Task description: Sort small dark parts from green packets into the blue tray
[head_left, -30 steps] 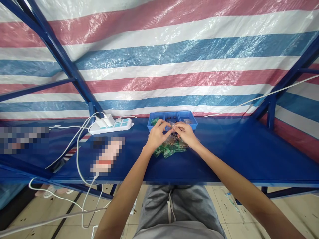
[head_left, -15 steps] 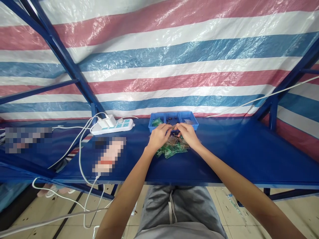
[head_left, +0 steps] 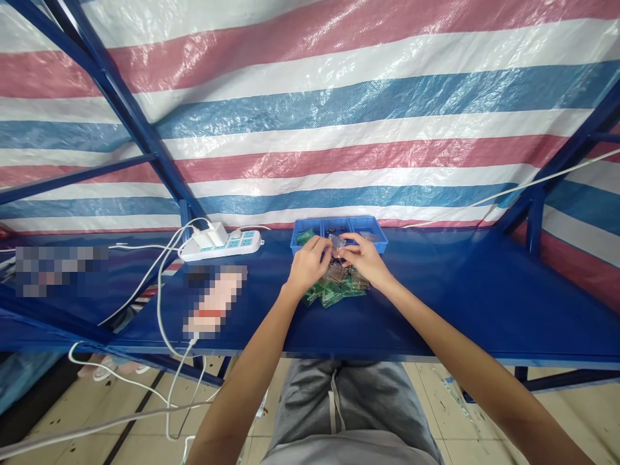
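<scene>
My left hand [head_left: 310, 263] pinches one side of a small clear plastic bag [head_left: 337, 241]. From the other side, my right hand [head_left: 364, 259] holds the same bag, its index finger raised and bent over it. What the bag contains is too small to make out. Just beyond the fingers stands a blue tray [head_left: 382, 246] with three compartments: green packets [head_left: 305, 236] on the left, small dark pieces in the middle, clear bags on the right. Under my hands lies a pile of small green and clear packets [head_left: 339, 292], partly covered by them.
On the blue table [head_left: 460, 290], a white power strip [head_left: 223, 247] with plugged-in chargers stands at the back left. A blurred-out pinkish object [head_left: 217, 300] with a white cable [head_left: 162, 310] lies nearer. Blue frame bars and a striped sheet [head_left: 363, 148] rise behind.
The clear bag now shows between my fingers. My right hand's fingers have spread and its index finger has lifted, while my left hand stays almost in place.
</scene>
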The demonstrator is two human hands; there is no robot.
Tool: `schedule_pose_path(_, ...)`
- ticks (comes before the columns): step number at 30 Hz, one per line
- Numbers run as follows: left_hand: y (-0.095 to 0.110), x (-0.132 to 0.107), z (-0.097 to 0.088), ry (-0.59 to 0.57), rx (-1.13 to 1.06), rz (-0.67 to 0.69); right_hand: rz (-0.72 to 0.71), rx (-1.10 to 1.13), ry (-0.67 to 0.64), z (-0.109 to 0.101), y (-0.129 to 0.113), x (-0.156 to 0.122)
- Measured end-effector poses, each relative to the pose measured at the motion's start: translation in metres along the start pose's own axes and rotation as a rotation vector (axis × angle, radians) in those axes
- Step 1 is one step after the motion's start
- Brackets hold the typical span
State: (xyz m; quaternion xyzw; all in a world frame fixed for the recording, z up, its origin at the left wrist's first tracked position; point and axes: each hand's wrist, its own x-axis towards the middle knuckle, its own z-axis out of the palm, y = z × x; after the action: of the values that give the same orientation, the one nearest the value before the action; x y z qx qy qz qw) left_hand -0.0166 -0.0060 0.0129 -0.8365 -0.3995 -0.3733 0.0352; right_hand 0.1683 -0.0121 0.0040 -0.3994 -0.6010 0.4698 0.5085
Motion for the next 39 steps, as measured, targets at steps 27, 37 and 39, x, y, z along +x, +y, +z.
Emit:
schedule_pose_path(27, 0.005, 0.001, 0.001, -0.135, -0.026, -0.057, -0.094, -0.118, 0.011, -0.012, -0.002, 0.005)
schedule_pose_path(37, -0.001, 0.0, 0.002, -0.166, 0.042, -0.123, -0.11, -0.065, 0.49, -0.066, 0.016, 0.027)
schedule_pose_path(39, 0.0, 0.0, 0.002, -0.174, 0.054, -0.114, -0.146, -0.221, 0.524, -0.068, 0.018, 0.031)
